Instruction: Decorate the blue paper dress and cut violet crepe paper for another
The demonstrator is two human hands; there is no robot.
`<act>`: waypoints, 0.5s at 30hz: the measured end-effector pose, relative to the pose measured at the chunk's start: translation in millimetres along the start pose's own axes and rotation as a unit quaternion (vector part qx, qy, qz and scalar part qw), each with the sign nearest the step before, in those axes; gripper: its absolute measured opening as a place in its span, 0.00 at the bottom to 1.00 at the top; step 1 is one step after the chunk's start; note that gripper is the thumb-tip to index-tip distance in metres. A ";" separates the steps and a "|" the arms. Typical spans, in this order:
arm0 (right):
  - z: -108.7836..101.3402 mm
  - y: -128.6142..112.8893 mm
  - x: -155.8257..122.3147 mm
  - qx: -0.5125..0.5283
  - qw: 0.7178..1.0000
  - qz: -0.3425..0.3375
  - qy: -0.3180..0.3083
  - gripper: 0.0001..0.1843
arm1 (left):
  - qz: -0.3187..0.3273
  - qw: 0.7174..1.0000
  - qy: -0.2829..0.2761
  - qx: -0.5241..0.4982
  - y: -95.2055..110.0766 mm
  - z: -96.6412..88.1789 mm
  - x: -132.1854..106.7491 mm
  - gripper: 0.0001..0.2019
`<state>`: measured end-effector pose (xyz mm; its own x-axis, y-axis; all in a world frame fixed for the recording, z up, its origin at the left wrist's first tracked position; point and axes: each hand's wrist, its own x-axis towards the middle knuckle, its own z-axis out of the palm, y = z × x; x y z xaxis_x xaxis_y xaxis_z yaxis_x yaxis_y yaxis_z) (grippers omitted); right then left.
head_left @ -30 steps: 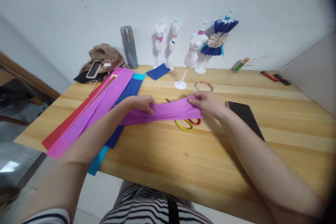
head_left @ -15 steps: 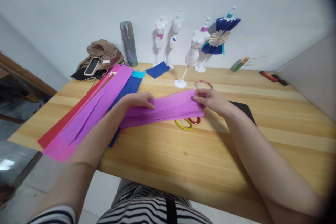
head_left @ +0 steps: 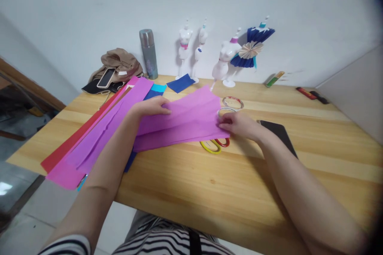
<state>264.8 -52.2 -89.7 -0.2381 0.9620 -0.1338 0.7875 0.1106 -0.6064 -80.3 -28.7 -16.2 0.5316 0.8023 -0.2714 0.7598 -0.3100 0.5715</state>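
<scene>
A sheet of purple crepe paper (head_left: 185, 121) stretches between my two hands just above the table, opened out into a wide, lightly creased piece. My left hand (head_left: 152, 106) grips its upper left part, with the thumb showing on the paper. At the other end, my right hand (head_left: 235, 123) pinches the lower right edge between thumb and fingers. Scissors with yellow and red handles (head_left: 213, 152) lie partly hidden under the sheet. Beneath my left forearm is a pile of crepe paper strips, with purple (head_left: 119, 115), red (head_left: 56, 155) and blue (head_left: 131, 162) ones showing.
Several small white mannequins (head_left: 224, 53) stand along the wall, one in a pleated blue paper dress (head_left: 243, 63). A thermos (head_left: 149, 55), brown cloth (head_left: 121, 59), phone (head_left: 106, 78), blue paper piece (head_left: 180, 83), glue stick (head_left: 274, 79), ring-shaped roll (head_left: 241, 103) and black flat object (head_left: 278, 133) surround the work area.
The purple crepe paper has spread from a narrow folded band into a wider sheet, its upper edge rising. My right hand has moved down to the sheet's lower corner.
</scene>
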 end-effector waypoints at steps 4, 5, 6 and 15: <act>-1.4 -5.4 -4.9 -0.019 0.997 -0.060 -0.046 0.07 | -0.034 0.989 0.082 0.122 5.9 3.9 5.3 0.07; -0.2 -8.3 -7.1 -0.006 0.993 -0.088 -0.075 0.04 | -0.036 0.983 0.107 0.145 7.0 4.1 5.1 0.07; 2.0 -12.1 -9.3 0.006 0.988 -0.115 -0.108 0.02 | -0.036 0.977 0.133 0.164 8.5 4.0 4.3 0.07; 24.1 -37.7 -11.3 -0.049 0.962 -0.253 -0.094 0.09 | -0.047 0.922 0.282 0.261 34.3 3.1 -8.7 0.12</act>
<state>224.0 -73.3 -84.2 -0.6957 0.7181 0.0142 0.5916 0.5841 -0.5558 -57.7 -47.9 3.4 0.2870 0.9303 0.2285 0.9473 -0.3110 0.0763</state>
